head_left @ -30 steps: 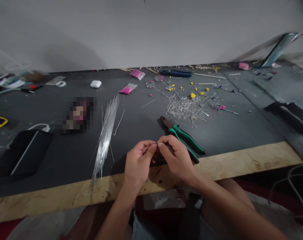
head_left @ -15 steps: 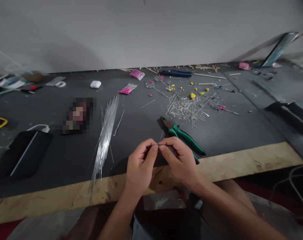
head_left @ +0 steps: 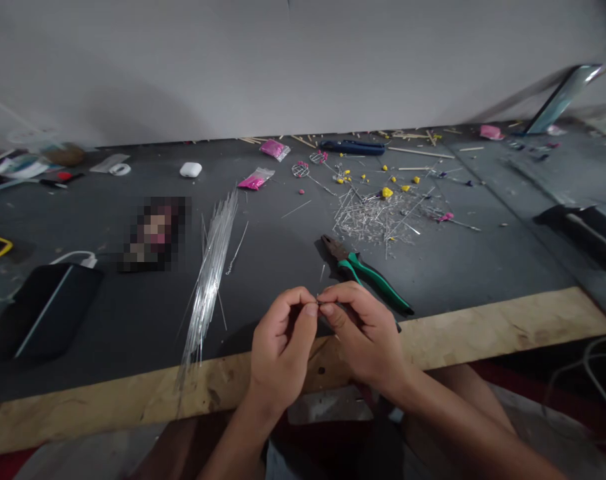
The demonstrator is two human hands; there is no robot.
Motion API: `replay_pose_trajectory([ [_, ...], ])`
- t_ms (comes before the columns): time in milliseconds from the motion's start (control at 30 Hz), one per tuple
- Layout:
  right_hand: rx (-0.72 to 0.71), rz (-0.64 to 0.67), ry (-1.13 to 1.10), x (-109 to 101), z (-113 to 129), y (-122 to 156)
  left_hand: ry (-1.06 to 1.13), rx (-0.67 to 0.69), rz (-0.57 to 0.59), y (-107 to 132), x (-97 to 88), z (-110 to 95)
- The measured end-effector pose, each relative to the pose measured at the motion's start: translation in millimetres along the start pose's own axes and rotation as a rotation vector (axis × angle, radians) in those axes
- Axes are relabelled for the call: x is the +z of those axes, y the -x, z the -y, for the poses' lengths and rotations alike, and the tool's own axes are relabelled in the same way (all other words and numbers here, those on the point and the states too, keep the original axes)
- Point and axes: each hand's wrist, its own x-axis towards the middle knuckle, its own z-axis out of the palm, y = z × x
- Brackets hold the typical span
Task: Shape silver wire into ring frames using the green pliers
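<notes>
My left hand (head_left: pixel 281 347) and my right hand (head_left: pixel 363 333) meet over the front edge of the dark table (head_left: pixel 283 240), fingertips pinched together on a short thin piece of wire (head_left: pixel 319 303) between them. The wire is tiny and mostly hidden by the fingers. Green-handled pliers (head_left: pixel 365 272) lie on the table just behind my right hand. A long bundle of thin silver wires (head_left: pixel 210 270) lies to the left of my left hand, reaching the table's wooden edge (head_left: pixel 133 393).
A heap of cut wire bits (head_left: pixel 377 217) with yellow and pink beads lies beyond the pliers. Pink bead bags (head_left: pixel 257 178), a blue tool (head_left: pixel 351 147), a white earbud case (head_left: pixel 191 169) and a dark phone (head_left: pixel 43 313) on a cable also sit here.
Both hands have drifted slightly down and toward me, still pinched together on the wire; the camera tilted a little. Nothing on the table moved.
</notes>
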Motion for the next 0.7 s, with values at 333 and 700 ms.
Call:
replay_pose_trajectory([
  [333, -0.012, 0.014, -0.009, 0.8, 2.0, 1.8, -0.022, -0.009, -0.033, 1.4, -1.6, -0.8],
  [700, -0.031, 0.018, -0.045, -0.8, 6.9, -0.1, 0.032, 0.024, -0.045, 3.0, -1.9, -0.8],
])
